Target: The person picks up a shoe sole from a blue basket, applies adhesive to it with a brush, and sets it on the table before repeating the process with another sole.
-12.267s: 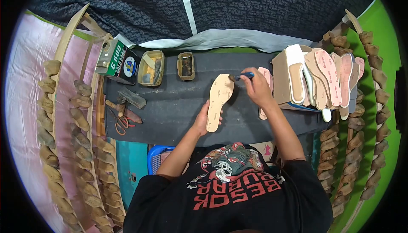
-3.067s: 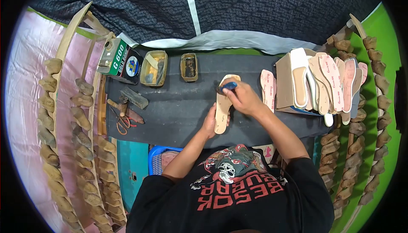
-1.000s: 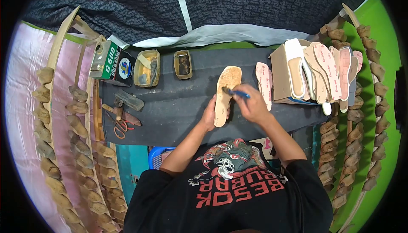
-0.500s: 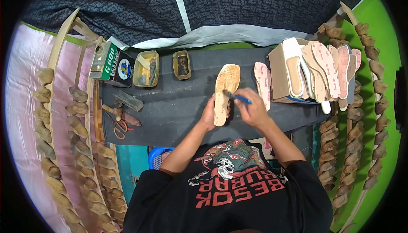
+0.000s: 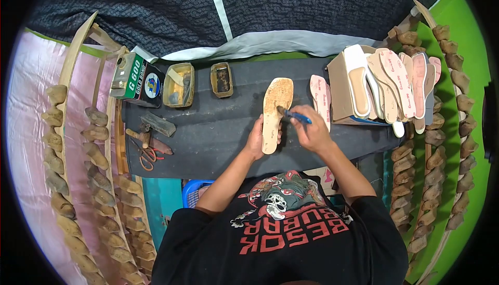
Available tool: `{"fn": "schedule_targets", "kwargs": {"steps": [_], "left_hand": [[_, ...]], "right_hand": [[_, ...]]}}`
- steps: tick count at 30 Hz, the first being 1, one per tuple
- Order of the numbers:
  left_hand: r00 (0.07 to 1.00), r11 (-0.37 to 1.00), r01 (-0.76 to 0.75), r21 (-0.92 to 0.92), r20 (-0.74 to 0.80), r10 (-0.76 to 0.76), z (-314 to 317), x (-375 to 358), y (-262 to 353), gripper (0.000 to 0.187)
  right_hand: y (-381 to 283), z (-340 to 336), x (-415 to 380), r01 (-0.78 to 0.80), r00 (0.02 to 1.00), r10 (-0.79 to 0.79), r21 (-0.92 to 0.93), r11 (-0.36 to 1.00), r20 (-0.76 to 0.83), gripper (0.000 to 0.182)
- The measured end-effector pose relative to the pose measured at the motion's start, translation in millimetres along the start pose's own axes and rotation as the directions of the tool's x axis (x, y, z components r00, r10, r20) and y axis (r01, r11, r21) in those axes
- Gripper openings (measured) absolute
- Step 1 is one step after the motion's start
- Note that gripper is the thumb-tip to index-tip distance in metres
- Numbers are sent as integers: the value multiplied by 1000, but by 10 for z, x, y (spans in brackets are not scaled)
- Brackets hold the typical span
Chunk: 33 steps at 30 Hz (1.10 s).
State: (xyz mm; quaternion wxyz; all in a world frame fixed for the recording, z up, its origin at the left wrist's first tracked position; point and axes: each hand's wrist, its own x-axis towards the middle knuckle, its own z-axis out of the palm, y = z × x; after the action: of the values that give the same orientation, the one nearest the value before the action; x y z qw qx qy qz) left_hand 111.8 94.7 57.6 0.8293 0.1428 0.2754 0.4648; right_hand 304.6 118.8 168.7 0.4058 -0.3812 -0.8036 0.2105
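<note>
My left hand [image 5: 256, 140] grips a tan insole [image 5: 279, 93] by its narrow end, with its broad end pointing away from me. The insole's broad half looks darker and glossy. In my right hand [image 5: 313, 132] is a blue-handled brush [image 5: 297, 117], whose dark tip meets the right side of the insole near its middle. Just right of that hand, a pink insole with red print [image 5: 320, 98] lies on the dark table [image 5: 208, 144].
Left on the table are a green G 600 can [image 5: 136, 79], two yellowish trays [image 5: 179, 85] [image 5: 222, 80], a dark block [image 5: 158, 123], a hammer [image 5: 139, 137] and red-handled pliers [image 5: 148, 157]. At right stands a box [image 5: 339, 87] of insoles. Racks of wooden shoe lasts [image 5: 57, 139] flank both sides.
My right hand and the brush have shifted slightly to the right, and the brush tip has moved toward the insole's right edge. My left hand holds the insole almost unmoved.
</note>
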Motion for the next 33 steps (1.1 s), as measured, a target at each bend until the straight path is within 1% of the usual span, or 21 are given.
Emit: {"fn": "schedule_targets", "kwargs": {"steps": [1, 2, 4, 8, 9, 11, 13, 14, 16, 19, 20, 21, 22, 25, 28, 29, 30, 32, 33], "left_hand": [[1000, 1000, -2, 9, -16, 2, 10, -4, 5, 59], [999, 1000, -2, 18, -34, 2, 16, -17, 9, 60], [1000, 1000, 5, -6, -13, -5, -45, -25, -22, 57], [999, 1000, -7, -7, 39, 7, -39, -46, -40, 56], [999, 1000, -10, 4, 33, 10, -50, -35, -54, 56], [1000, 1000, -18, 23, 18, 17, -77, -12, -90, 56], [999, 998, -34, 56, -36, 36, -40, -17, -93, 61], [997, 997, -43, 72, -65, 47, -29, -24, -87, 63], [995, 995, -67, 70, -67, 72, -45, -37, -86, 64], [996, 997, -61, 47, -64, 64, -87, -54, -79, 62], [997, 998, -53, 37, -61, 55, -106, -59, -63, 61], [999, 999, -29, 37, -36, 31, -106, -73, -24, 62], [998, 999, -41, 31, -45, 42, -83, -76, -15, 62], [996, 998, -69, 11, -62, 70, 4, -101, 0, 60], [994, 996, -84, 0, -75, 84, -1, -99, 8, 57], [992, 997, -83, 1, -92, 83, -25, -92, -4, 56], [991, 997, -81, 1, -108, 81, -65, -81, -26, 56], [996, 995, -90, -31, 3, 90, -199, -42, -60, 55], [994, 995, -92, -47, 60, 95, -211, -35, -49, 55]], "right_hand": [[-33, 15, -15, 5, 1000, -5, 10, 1000, 25, 15], [-14, 25, -11, 3, 1000, -3, 15, 1000, 16, 15], [49, 26, -11, -5, 1000, 5, 24, 1000, -2, 14], [105, -72, 101, -32, 997, 27, -59, 998, -75, 15], [78, -82, 116, -57, 996, 54, -41, 998, -72, 17], [64, -29, 71, 1, 999, -2, -32, 1000, -34, 19], [26, 51, -11, 57, 998, -57, -20, 998, 19, 22], [-11, 72, -46, 38, 996, -39, 13, 999, 77, 22], [5, 120, -99, 29, 992, -32, 30, 999, 125, 24], [124, 89, -14, 63, 997, -61, -31, 998, 48, 23], [154, 58, 28, 15, 999, -14, -28, 1000, 36, 23], [141, 15, 80, 9, 1000, -8, -39, 999, 9, 23], [123, -13, 113, 3, 1000, -3, -50, 999, -17, 23], [101, 12, 69, 48, 999, -48, -37, 998, 9, 23], [-16, 120, -49, 109, 988, -109, 10, 994, 105, 24], [-43, 137, -49, 159, 978, -162, 33, 987, 129, 25], [-34, 144, -46, 136, 985, -139, 38, 990, 103, 26], [24, 147, -26, 88, 995, -90, 46, 995, 50, 26], [85, 128, 14, 83, 995, -82, -6, 997, 49, 26]]}}
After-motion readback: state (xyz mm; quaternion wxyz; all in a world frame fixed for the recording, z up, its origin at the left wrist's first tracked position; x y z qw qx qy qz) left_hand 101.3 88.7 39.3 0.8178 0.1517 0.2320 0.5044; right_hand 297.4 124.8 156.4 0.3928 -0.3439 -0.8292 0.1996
